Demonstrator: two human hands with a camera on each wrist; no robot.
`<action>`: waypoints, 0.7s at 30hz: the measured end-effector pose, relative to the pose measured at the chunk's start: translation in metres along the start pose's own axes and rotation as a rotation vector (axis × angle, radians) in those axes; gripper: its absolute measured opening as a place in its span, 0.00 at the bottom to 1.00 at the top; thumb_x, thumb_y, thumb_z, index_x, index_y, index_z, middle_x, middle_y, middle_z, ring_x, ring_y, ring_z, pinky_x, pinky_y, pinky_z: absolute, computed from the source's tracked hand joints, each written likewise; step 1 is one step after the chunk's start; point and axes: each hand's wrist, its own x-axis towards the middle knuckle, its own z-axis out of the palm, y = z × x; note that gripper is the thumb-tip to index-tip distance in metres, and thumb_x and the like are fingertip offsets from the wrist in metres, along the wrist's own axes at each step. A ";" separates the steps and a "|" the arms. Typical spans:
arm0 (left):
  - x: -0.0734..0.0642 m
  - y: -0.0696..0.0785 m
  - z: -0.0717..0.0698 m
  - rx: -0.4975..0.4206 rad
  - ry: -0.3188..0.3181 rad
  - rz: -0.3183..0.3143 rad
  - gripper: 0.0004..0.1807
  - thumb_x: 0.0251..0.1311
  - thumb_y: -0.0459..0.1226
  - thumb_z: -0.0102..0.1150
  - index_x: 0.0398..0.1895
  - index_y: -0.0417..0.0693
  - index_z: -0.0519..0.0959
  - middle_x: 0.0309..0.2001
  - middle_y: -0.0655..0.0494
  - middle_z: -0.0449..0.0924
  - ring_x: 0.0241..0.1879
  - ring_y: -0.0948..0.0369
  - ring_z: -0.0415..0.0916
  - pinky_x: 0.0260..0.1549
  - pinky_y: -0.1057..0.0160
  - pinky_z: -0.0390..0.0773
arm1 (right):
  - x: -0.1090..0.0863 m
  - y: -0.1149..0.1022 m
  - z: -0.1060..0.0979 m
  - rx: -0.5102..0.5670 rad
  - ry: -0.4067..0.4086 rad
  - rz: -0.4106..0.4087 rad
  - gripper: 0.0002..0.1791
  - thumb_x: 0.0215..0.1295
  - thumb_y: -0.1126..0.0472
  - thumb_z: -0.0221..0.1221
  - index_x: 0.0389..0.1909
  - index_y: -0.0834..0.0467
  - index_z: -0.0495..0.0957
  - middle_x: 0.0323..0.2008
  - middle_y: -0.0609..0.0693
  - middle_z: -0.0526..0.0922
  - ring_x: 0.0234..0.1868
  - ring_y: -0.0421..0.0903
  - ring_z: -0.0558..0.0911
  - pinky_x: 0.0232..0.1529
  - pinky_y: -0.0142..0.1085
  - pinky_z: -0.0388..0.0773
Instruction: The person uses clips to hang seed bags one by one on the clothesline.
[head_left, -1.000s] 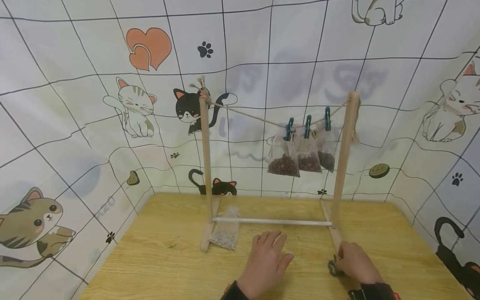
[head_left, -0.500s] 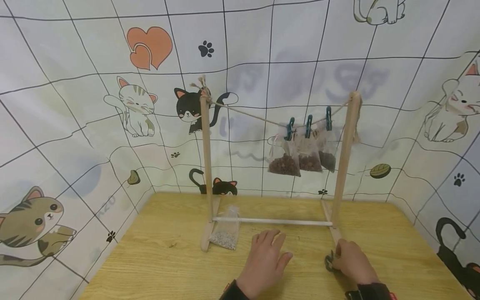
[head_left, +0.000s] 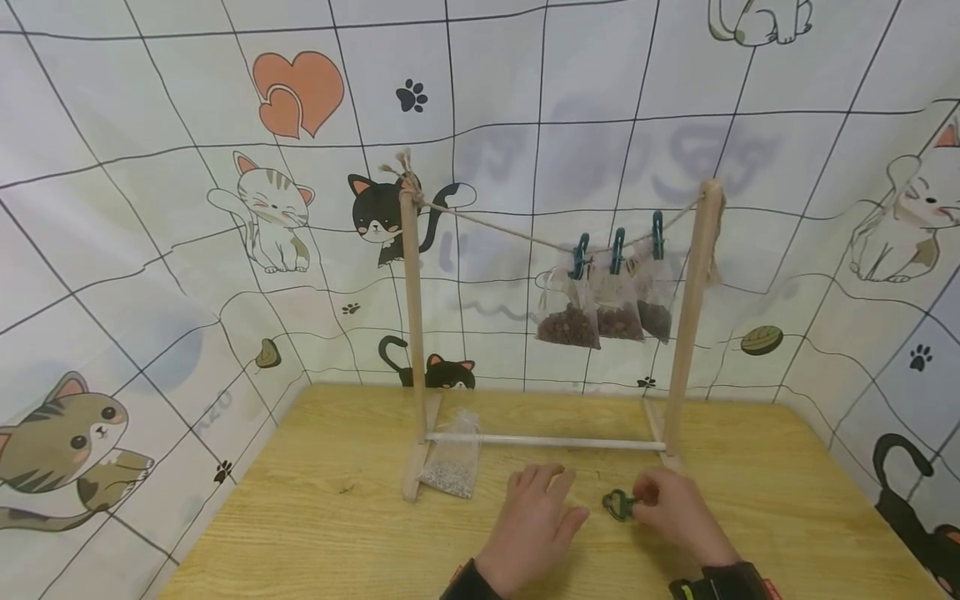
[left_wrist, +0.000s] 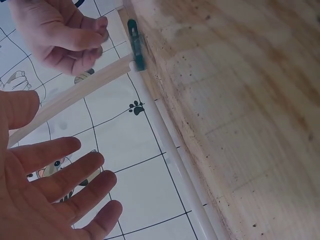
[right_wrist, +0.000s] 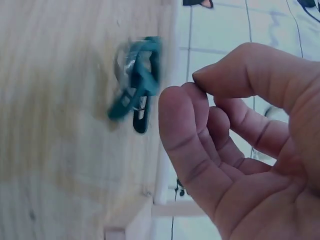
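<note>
My right hand [head_left: 675, 510], fingers curled and thumb tip meeting the fingertips, is low over the table's right side. Just left of its fingertips is a green clothespin [head_left: 618, 505]. It is blurred in the right wrist view, where the clothespin [right_wrist: 140, 82] looks apart from the fingers [right_wrist: 175, 120]; one or two overlapping pins, I cannot tell. A gap also separates the clothespin [left_wrist: 136, 45] from the right hand [left_wrist: 65, 37] in the left wrist view. My left hand [head_left: 528, 525] hovers with fingers spread, holding nothing; its palm [left_wrist: 45, 200] shows in the left wrist view.
Behind stands a wooden frame [head_left: 414, 325] with a sagging twine line [head_left: 510, 234]. Three green clothespins [head_left: 617, 250] hold small bags [head_left: 570, 323] of dark contents on it. A bag of pale grains [head_left: 450, 475] lies by the frame's left foot. Patterned cloth [head_left: 247, 350] surrounds the table [head_left: 315, 517].
My right hand has moved left, away from the frame's right foot. The green clothespin has shifted left and slightly farther back. The left hand has hardly moved.
</note>
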 end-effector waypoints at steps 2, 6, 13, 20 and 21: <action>0.000 0.000 0.001 0.002 -0.010 0.001 0.26 0.69 0.55 0.34 0.59 0.51 0.70 0.54 0.55 0.73 0.55 0.58 0.68 0.51 0.56 0.67 | 0.001 -0.003 0.006 -0.011 -0.010 -0.007 0.13 0.39 0.67 0.64 0.29 0.56 0.75 0.31 0.48 0.77 0.33 0.42 0.74 0.34 0.36 0.73; 0.000 0.000 -0.001 -0.004 -0.020 -0.006 0.27 0.70 0.55 0.31 0.60 0.51 0.70 0.54 0.56 0.73 0.55 0.58 0.68 0.51 0.56 0.67 | 0.002 -0.003 0.016 -0.101 -0.045 -0.015 0.24 0.37 0.69 0.64 0.42 0.59 0.77 0.41 0.53 0.76 0.38 0.46 0.76 0.36 0.39 0.75; 0.000 -0.001 -0.003 -0.018 -0.030 -0.016 0.26 0.70 0.54 0.34 0.60 0.50 0.70 0.54 0.55 0.73 0.55 0.57 0.69 0.50 0.56 0.67 | 0.001 -0.005 0.022 -0.193 -0.075 -0.012 0.17 0.36 0.68 0.67 0.33 0.55 0.79 0.31 0.46 0.75 0.34 0.43 0.74 0.35 0.41 0.73; 0.000 -0.002 -0.004 -0.050 -0.058 -0.050 0.26 0.69 0.53 0.37 0.60 0.48 0.70 0.55 0.54 0.73 0.56 0.57 0.69 0.53 0.55 0.67 | 0.003 -0.018 0.022 -0.105 -0.059 -0.012 0.13 0.43 0.65 0.66 0.31 0.52 0.76 0.25 0.42 0.75 0.28 0.39 0.72 0.29 0.34 0.70; 0.001 -0.003 -0.004 -0.074 -0.068 -0.071 0.26 0.69 0.53 0.37 0.60 0.48 0.70 0.55 0.54 0.73 0.56 0.57 0.69 0.54 0.54 0.67 | 0.003 -0.022 0.021 -0.096 -0.046 -0.017 0.13 0.44 0.65 0.66 0.32 0.52 0.77 0.26 0.42 0.75 0.28 0.39 0.72 0.29 0.33 0.70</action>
